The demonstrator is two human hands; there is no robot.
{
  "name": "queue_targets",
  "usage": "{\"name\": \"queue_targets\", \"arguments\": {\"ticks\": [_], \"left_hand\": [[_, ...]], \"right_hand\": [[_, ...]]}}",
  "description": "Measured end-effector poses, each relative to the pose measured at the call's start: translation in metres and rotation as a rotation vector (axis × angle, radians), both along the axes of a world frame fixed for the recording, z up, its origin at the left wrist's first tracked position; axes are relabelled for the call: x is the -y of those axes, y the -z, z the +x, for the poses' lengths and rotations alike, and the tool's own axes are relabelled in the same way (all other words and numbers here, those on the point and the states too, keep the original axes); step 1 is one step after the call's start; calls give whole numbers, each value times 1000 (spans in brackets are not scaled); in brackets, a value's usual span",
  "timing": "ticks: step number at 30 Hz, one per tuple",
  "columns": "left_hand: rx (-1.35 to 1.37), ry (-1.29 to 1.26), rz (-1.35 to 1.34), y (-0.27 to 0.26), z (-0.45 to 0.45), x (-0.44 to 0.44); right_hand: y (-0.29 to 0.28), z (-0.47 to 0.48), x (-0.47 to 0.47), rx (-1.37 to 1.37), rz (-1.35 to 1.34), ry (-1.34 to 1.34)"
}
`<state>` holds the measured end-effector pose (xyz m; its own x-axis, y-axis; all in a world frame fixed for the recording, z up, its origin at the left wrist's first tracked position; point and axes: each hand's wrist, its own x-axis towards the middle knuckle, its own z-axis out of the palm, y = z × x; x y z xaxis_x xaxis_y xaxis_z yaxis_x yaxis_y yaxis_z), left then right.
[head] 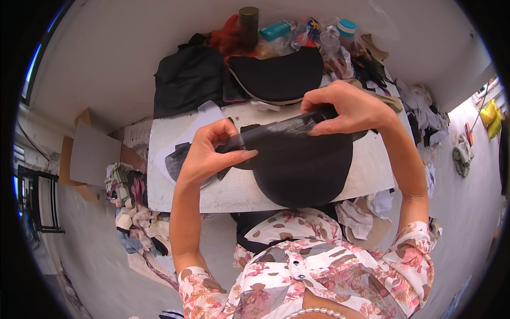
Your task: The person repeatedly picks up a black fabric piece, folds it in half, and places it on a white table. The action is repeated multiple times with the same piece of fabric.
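Above the white table, my left hand (217, 149) pinches the left end of a strip of dark, thin fabric (275, 130) between thumb and fingers. The strip's right end is gripped in my right hand (342, 109); it looks slightly blurred between them. Beneath the strip lies a rounded black fabric piece (305, 171), its lower edge reaching the table's front edge. A white template-like sheet (201, 119) with a dark grey piece (177, 161) on it is at the left, partly behind my left hand. A curved black fabric stack (283, 75) with a pale edge lies farther back.
Folded black cloth (189, 81) is on the back left of the white table (171, 203). Behind are a dark jar (249, 28), a teal box (275, 30), plastic bags and a blue-lidded container (346, 28). Fabric scraps (139, 227) and an open cardboard box (95, 153) stand left.
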<state>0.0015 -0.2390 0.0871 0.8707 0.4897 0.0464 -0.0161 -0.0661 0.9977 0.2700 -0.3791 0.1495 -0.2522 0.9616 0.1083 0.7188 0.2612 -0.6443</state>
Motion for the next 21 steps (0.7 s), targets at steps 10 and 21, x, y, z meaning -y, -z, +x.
{"name": "queue_targets", "arguments": {"ticks": [10, 21], "left_hand": [[279, -58, -79, 17, -5, 9], [355, -325, 141, -2, -13, 9]], "right_hand": [[34, 28, 51, -149, -111, 200], [78, 28, 79, -810, 136, 240]]}}
